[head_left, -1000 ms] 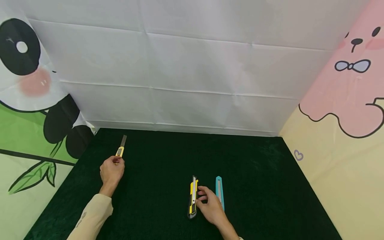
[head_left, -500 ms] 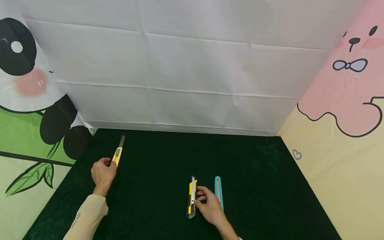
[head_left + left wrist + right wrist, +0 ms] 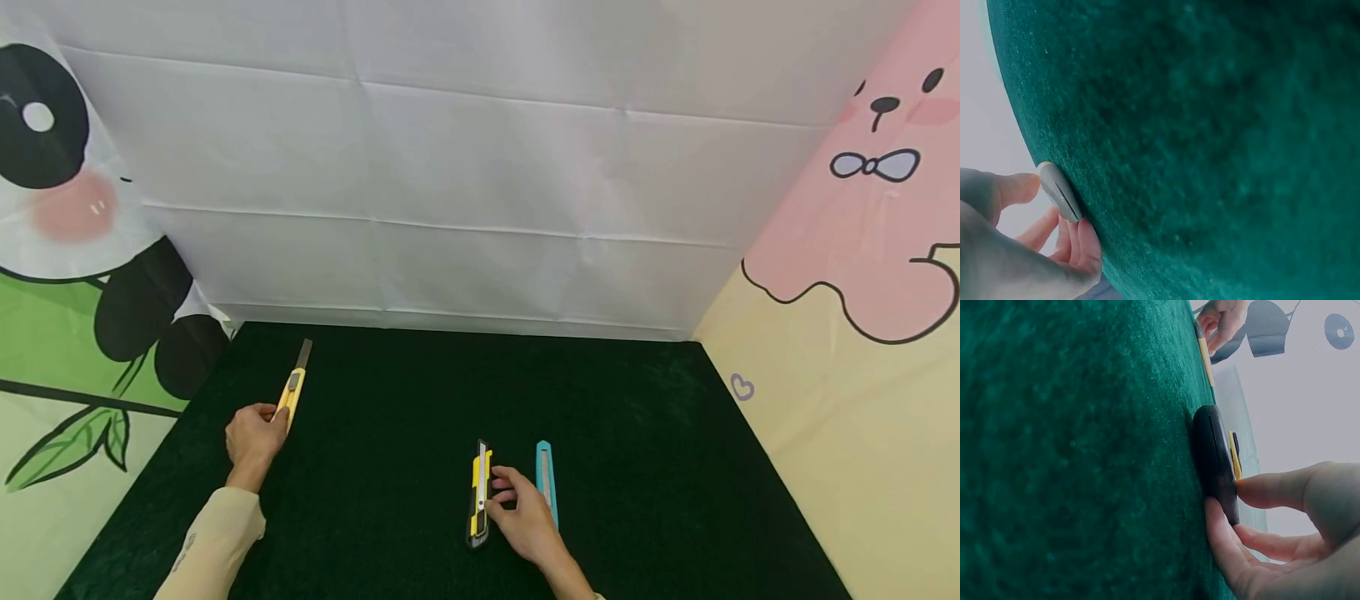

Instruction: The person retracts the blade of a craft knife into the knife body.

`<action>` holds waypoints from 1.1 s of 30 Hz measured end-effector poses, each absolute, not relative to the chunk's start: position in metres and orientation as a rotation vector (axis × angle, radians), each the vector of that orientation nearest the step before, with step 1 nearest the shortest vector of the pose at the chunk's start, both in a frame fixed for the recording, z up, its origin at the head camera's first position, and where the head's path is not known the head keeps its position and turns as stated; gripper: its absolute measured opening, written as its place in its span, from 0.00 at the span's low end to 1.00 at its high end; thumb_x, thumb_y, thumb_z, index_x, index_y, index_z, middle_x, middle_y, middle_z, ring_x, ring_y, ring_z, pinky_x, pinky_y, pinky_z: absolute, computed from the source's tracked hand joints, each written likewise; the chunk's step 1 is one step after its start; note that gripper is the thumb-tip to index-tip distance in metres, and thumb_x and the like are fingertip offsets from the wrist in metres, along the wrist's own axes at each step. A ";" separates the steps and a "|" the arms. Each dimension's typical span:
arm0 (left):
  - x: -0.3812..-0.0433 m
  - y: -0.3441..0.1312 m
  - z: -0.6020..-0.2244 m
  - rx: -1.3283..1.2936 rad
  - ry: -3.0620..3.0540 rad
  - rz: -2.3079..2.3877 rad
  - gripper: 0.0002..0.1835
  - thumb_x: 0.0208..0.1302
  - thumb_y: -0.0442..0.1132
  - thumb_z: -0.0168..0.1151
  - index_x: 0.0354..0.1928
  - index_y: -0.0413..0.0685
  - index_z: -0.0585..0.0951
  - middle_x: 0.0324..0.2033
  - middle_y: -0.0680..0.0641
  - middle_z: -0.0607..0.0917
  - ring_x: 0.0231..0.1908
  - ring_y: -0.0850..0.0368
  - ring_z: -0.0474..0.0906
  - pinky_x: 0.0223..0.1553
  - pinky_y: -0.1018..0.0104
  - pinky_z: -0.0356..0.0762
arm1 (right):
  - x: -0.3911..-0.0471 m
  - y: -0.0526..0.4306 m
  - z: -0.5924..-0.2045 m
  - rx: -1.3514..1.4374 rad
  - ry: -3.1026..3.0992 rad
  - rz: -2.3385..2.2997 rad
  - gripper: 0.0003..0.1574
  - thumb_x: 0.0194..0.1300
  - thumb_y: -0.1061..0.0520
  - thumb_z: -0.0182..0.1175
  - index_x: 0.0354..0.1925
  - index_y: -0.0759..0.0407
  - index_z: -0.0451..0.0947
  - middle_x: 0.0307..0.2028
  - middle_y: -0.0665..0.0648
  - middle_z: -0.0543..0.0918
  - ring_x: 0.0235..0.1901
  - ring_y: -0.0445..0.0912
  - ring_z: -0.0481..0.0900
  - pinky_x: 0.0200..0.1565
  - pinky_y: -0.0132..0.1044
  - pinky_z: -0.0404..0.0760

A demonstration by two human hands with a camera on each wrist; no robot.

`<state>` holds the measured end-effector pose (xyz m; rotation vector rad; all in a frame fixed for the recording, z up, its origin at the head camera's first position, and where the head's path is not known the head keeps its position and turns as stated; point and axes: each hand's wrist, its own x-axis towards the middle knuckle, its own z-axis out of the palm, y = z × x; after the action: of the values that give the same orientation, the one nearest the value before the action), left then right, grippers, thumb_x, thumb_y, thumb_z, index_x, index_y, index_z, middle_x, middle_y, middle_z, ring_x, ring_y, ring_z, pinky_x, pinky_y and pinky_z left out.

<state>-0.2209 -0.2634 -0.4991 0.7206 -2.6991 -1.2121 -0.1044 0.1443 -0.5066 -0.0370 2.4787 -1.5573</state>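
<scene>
My left hand (image 3: pixel 253 437) pinches the lower end of a pale yellow utility knife (image 3: pixel 294 387) at the far left of the dark green cloth. Its blade is out and points to the back; the left wrist view shows the knife's butt (image 3: pixel 1060 192) between thumb and fingers, close to the cloth. Near the middle front lies a black-and-yellow utility knife (image 3: pixel 480 487), its blade channel upward. My right hand (image 3: pixel 527 521) pinches that knife by its right side, the thumb on top in the right wrist view. A teal utility knife (image 3: pixel 545 468) lies just right, partly behind this hand.
The green cloth (image 3: pixel 637 467) covers the table up to a white back sheet (image 3: pixel 480 167). Printed side walls stand close: a panda wall (image 3: pixel 75 317) at left, a pink bear wall (image 3: pixel 862 250) at right.
My left hand has shifted left and toward me along the pale yellow knife, so more of its handle shows. The right hand and the other two knives stay in place.
</scene>
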 end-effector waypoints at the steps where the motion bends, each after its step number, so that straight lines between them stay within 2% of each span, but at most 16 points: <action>1: -0.221 -0.264 -0.499 0.717 -2.704 -1.216 0.24 0.76 0.42 0.54 0.60 0.25 0.75 0.47 0.30 0.77 0.42 0.38 0.72 0.39 0.52 0.68 | -0.105 0.144 -0.507 -0.037 2.481 -1.556 0.34 0.64 0.61 0.68 0.66 0.64 0.72 0.52 0.59 0.80 0.47 0.52 0.81 0.44 0.47 0.84; 9: -0.222 -0.261 -0.498 0.716 -2.690 -1.318 0.24 0.75 0.40 0.56 0.61 0.25 0.75 0.44 0.32 0.78 0.37 0.44 0.77 0.29 0.65 0.75 | -0.108 0.149 -0.510 -0.047 2.480 -1.561 0.33 0.64 0.61 0.69 0.66 0.63 0.73 0.52 0.59 0.81 0.47 0.52 0.81 0.43 0.45 0.84; 13: -0.224 -0.258 -0.498 0.741 -2.677 -1.367 0.24 0.74 0.40 0.55 0.62 0.26 0.74 0.45 0.32 0.77 0.39 0.44 0.76 0.26 0.69 0.76 | -0.110 0.153 -0.510 -0.054 2.478 -1.564 0.34 0.63 0.61 0.69 0.66 0.63 0.73 0.52 0.59 0.81 0.47 0.52 0.81 0.44 0.46 0.84; 21: -0.225 -0.256 -0.495 0.737 -2.722 -1.400 0.25 0.72 0.40 0.54 0.63 0.26 0.74 0.47 0.31 0.79 0.42 0.44 0.75 0.36 0.59 0.74 | -0.111 0.159 -0.510 -0.064 2.468 -1.566 0.34 0.63 0.61 0.69 0.66 0.63 0.72 0.52 0.60 0.80 0.48 0.52 0.81 0.44 0.46 0.84; 28: -0.221 -0.249 -0.489 0.878 -2.662 -1.600 0.26 0.77 0.43 0.54 0.67 0.32 0.72 0.55 0.32 0.72 0.46 0.45 0.73 0.39 0.59 0.76 | -0.110 0.163 -0.508 -0.066 2.462 -1.564 0.34 0.64 0.61 0.68 0.66 0.64 0.72 0.52 0.60 0.80 0.48 0.52 0.81 0.44 0.46 0.84; 33: -0.219 -0.241 -0.486 0.960 -2.580 -1.684 0.26 0.77 0.44 0.55 0.68 0.35 0.73 0.59 0.33 0.71 0.47 0.45 0.72 0.42 0.57 0.75 | -0.108 0.166 -0.506 -0.063 2.459 -1.565 0.33 0.64 0.62 0.68 0.66 0.64 0.72 0.52 0.60 0.80 0.48 0.52 0.80 0.44 0.46 0.84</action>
<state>-0.2188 -0.2407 -0.4856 0.9599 -2.5803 -1.6837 -0.1085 0.1659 -0.5061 -0.0629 2.4587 -1.5648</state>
